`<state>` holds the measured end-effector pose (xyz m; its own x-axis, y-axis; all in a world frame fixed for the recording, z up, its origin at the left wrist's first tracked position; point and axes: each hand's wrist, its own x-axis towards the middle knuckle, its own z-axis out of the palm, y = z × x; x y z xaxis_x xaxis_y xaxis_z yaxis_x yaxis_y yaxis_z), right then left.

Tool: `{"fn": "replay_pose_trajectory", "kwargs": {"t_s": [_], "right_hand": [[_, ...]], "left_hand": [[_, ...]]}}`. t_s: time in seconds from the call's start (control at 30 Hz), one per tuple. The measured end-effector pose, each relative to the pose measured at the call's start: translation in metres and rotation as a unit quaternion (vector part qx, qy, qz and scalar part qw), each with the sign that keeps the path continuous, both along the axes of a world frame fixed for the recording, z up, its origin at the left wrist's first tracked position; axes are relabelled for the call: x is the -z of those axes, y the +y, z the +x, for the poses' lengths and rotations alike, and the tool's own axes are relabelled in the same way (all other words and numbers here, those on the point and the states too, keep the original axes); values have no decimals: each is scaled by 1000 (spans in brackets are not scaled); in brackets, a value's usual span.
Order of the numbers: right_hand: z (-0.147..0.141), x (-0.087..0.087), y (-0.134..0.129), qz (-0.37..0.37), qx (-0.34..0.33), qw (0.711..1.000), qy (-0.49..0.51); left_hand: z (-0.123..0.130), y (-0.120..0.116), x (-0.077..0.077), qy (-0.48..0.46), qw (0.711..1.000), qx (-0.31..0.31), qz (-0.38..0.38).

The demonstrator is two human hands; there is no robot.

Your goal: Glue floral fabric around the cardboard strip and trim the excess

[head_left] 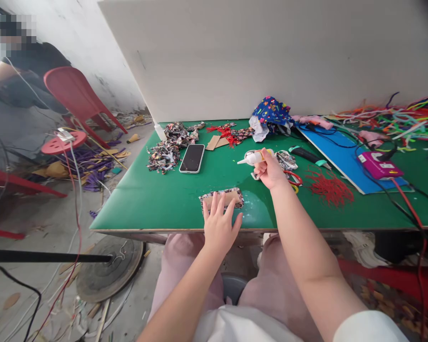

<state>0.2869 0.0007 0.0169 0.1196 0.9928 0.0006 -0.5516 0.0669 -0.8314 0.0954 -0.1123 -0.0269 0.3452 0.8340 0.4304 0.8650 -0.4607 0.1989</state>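
My left hand [219,221] lies with its fingers spread on a small cardboard strip [231,195]. Under that strip is a piece of patterned dark fabric [239,203], its edges showing around the cardboard at the front of the green table. Above the table, my right hand [269,170] is wrapped round a white glue bottle [256,157] with a thin nozzle pointing left. Just behind the right hand are patterned fabric scraps [287,160] and scissors with red and yellow handles [295,179], partly hidden by the wrist.
A phone [192,158] lies near heaped fabric scraps [167,154] and another white bottle [160,132]. To the right are a utility knife [308,156], red strings [330,187], a blue board [337,156] and a purple power box [380,165] with cables. A person [32,61] sits at far left.
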Motion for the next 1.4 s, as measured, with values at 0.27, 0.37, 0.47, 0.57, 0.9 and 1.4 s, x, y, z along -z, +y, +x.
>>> {"fn": "replay_pose_trajectory", "kwargs": {"t_s": [0.27,0.37,0.47,0.57,0.9,1.4], "right_hand": [[-7,1,-1,7,-7,999,-40],[-10,1,-1,0,2,999,-45],[-14,1,-1,-9,7,998,-55],[-17,2,-1,-8,-3,997,-73],[-17,3,-2,9,-32,994,-108],[-17,5,-2,8,-21,987,-158]], "left_hand": [[3,0,0,-8,1000,-17,5],[3,0,2,-8,1000,-16,-1],[3,-1,2,-4,1000,-10,-6],[2,-1,0,1,1000,-7,-9],[4,-3,-3,19,999,7,-31],[-4,-20,-12,-54,996,76,-14]]}}
